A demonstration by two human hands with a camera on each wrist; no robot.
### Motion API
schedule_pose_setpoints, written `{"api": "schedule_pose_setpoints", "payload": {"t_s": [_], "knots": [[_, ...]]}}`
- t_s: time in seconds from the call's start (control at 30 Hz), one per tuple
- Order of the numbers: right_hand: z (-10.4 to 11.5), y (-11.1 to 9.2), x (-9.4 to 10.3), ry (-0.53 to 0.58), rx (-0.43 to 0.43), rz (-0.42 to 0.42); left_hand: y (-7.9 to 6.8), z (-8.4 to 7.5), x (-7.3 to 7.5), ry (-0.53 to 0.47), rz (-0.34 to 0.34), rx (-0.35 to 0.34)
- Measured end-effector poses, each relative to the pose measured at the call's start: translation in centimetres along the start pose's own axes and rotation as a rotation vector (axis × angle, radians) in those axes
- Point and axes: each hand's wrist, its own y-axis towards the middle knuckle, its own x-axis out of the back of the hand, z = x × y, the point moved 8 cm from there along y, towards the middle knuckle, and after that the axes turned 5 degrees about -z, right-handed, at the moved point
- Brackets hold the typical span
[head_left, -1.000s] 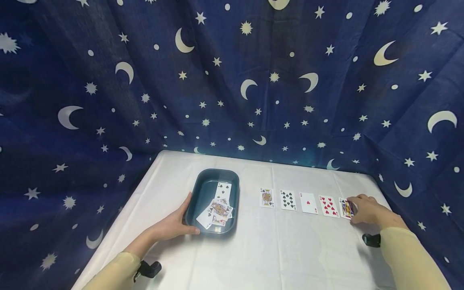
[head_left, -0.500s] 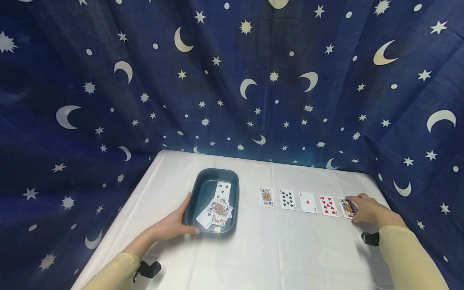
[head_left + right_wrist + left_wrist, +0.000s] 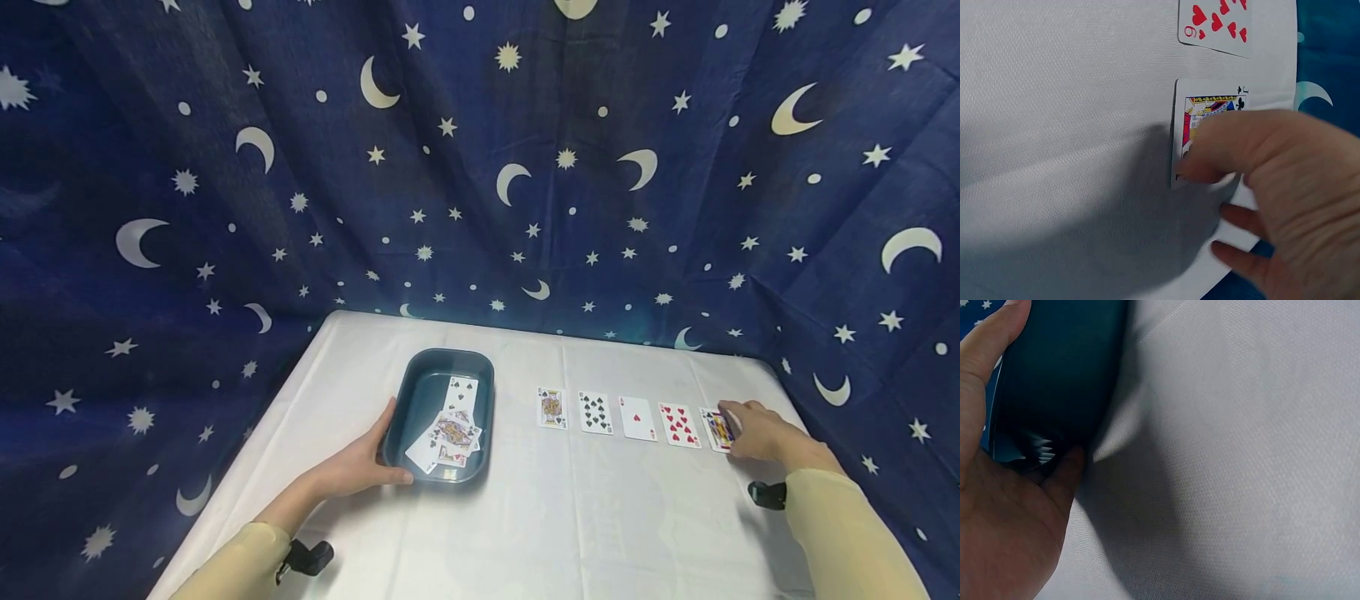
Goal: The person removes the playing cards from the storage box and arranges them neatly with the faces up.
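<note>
My left hand (image 3: 362, 463) grips the near left corner of a dark teal tray (image 3: 405, 408), thumb on its front side and fingers along its left side. Inside lie several loose playing cards (image 3: 455, 432), face up and overlapping. At the right end of a row on the table lies a jack of clubs (image 3: 716, 430), flat and face up. My right hand (image 3: 765, 432) is over its right side. In the right wrist view the thumb overlaps the jack (image 3: 1213, 103) near one edge, while the other visible fingers (image 3: 1238, 256) hang spread off the card.
Left of the jack run the nine of hearts (image 3: 679, 425), an ace of hearts (image 3: 637, 418), a black-suit number card (image 3: 596, 413) and a face card (image 3: 552, 408). A white cloth covers the table (image 3: 495, 533). A dark blue curtain (image 3: 450, 192) with moons and stars closes off the back and sides.
My right hand has drawn slightly back to the right, so more of the jack of clubs shows. The left hand and the tray stay where they were.
</note>
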Motion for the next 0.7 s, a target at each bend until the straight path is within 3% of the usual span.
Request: {"api": "schedule_pose_setpoints", "payload": {"t_s": [0.27,0.37,0.5,0.7], "knots": [[0.8,0.5,1.7,-0.029,0.045,-0.152,0.1,0.0,0.0,-0.011,0.001,-0.015],[2.0,0.8,2.2,-0.045,0.067,-0.214,0.0,-0.2,0.1,-0.003,-0.007,-0.028],[5.9,1.1,2.8,-0.092,0.147,-0.327,-0.5,-0.9,0.2,-0.001,-0.016,-0.025],[14.5,1.4,2.8,-0.108,0.330,-0.453,-1.4,-2.8,0.6,-0.040,0.008,-0.012]]}}
